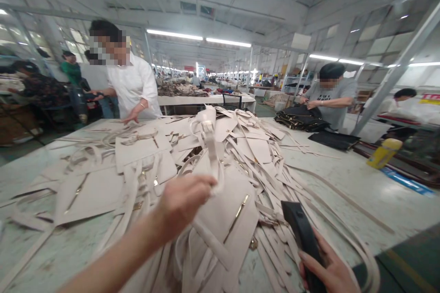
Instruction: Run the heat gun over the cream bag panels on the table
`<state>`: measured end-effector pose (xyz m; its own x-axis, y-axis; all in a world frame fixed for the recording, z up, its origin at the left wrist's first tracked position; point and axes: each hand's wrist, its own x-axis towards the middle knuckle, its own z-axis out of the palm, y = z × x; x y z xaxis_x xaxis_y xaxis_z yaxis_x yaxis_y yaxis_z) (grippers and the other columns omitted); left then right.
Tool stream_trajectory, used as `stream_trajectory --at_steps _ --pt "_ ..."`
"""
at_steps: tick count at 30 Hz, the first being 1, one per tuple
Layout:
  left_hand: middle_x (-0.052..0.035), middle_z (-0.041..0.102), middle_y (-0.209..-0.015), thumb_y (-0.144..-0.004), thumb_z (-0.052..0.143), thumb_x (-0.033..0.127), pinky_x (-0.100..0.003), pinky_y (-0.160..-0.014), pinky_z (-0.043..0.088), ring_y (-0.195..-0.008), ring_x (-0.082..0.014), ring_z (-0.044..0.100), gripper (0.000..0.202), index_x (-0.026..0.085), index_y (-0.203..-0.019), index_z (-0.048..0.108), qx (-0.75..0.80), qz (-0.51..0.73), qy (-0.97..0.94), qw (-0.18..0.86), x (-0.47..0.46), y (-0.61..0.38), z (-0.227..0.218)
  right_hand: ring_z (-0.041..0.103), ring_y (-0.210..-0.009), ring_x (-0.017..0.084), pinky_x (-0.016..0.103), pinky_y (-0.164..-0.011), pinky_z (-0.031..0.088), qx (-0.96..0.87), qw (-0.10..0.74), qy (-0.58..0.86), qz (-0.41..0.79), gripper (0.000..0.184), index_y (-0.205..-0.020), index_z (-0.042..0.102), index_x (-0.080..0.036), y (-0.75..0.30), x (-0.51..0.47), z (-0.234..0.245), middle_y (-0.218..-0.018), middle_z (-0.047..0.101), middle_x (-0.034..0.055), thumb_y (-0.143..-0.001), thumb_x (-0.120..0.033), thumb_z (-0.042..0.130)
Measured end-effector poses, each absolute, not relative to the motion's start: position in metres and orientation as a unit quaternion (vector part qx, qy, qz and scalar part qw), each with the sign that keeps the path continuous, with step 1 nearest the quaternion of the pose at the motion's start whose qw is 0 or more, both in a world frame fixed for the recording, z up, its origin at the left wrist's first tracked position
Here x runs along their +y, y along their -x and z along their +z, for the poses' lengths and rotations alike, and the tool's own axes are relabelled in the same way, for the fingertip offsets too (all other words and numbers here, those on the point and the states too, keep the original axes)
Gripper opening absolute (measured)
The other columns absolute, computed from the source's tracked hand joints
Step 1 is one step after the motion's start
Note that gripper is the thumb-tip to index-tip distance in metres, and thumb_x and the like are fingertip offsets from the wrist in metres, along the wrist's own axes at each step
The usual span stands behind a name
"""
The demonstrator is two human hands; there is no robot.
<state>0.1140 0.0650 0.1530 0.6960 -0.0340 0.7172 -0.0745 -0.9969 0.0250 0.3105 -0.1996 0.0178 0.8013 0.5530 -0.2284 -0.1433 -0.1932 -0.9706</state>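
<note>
My left hand (187, 199) is closed on a beige strap (215, 160), lifted above the heap and partly blurred. A buckle (207, 127) shows near the strap's upper end. My right hand (326, 263), low on the right, is wrapped round a long black handheld tool (302, 233); its exact kind is not clear. Beneath both hands spreads a heap of beige bag pieces. One flat beige panel (237, 192) carries a gold zipper (237, 217) just below my left hand. Many loose beige straps (275, 183) lie tangled around it.
Across the table (343, 183) on the left stands a person in white (132, 82), one hand on the tabletop. At right, a person in grey (332, 96) handles black bags (302, 116). A yellow bottle (384, 152) and blue box (407, 181) lie near the right edge.
</note>
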Motion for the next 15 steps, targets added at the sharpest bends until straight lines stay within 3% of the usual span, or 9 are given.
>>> stream_trajectory --at_steps 2,4,6,12,15 --pt "-0.0029 0.064 -0.090 -0.084 0.036 0.011 -0.024 -0.066 0.047 -0.074 -0.0127 0.058 0.020 0.019 -0.077 0.053 -0.064 0.305 -0.950 0.030 0.036 -0.113 0.071 0.053 -0.038 0.018 0.027 -0.040 0.043 -0.150 0.618 0.713 0.297 0.093 -0.135 0.014 -0.021 -0.306 -0.200 0.013 -0.045 0.059 -0.0051 -0.062 -0.052 0.064" --pt "-0.0031 0.063 -0.079 -0.085 0.036 0.011 -0.022 -0.058 0.043 -0.064 -0.0114 0.055 0.021 0.018 -0.071 0.050 -0.056 0.275 -0.959 0.041 0.015 -0.111 0.000 0.052 -0.037 0.017 0.027 -0.038 0.043 -0.162 0.621 0.703 0.307 0.093 -0.135 0.015 -0.019 -0.302 -0.200 0.011 -0.045 0.059 -0.0040 -0.063 -0.050 0.065" --pt "-0.0027 0.061 -0.077 -0.083 0.040 0.011 -0.025 -0.061 0.041 -0.065 -0.0131 0.054 0.018 0.018 -0.069 0.047 -0.044 0.258 -0.964 0.044 0.005 -0.106 -0.045 0.051 -0.036 0.017 0.026 -0.037 0.042 -0.169 0.623 0.699 0.308 0.094 -0.136 0.013 -0.017 -0.298 -0.200 0.013 -0.045 0.058 -0.0038 -0.064 -0.049 0.065" --pt "-0.0030 0.058 -0.084 -0.074 0.040 0.000 -0.034 -0.077 0.036 -0.076 -0.0159 0.050 0.019 0.018 -0.074 0.047 -0.011 0.246 -0.964 0.097 0.008 -0.099 -0.056 0.050 -0.039 0.015 0.025 -0.039 0.042 -0.178 0.600 0.704 0.335 0.094 -0.135 0.011 -0.016 -0.279 -0.198 0.024 -0.047 0.057 -0.0046 -0.064 -0.046 0.065" --pt "-0.0034 0.058 -0.089 -0.069 0.040 0.000 -0.040 -0.090 0.029 -0.084 -0.0175 0.048 0.021 0.019 -0.074 0.048 0.014 0.267 -0.957 0.112 0.009 -0.099 -0.054 0.048 -0.037 0.012 0.024 -0.037 0.039 -0.178 0.613 0.686 0.349 0.095 -0.134 0.014 -0.015 -0.268 -0.195 0.014 -0.060 0.062 -0.0011 -0.061 -0.044 0.067"
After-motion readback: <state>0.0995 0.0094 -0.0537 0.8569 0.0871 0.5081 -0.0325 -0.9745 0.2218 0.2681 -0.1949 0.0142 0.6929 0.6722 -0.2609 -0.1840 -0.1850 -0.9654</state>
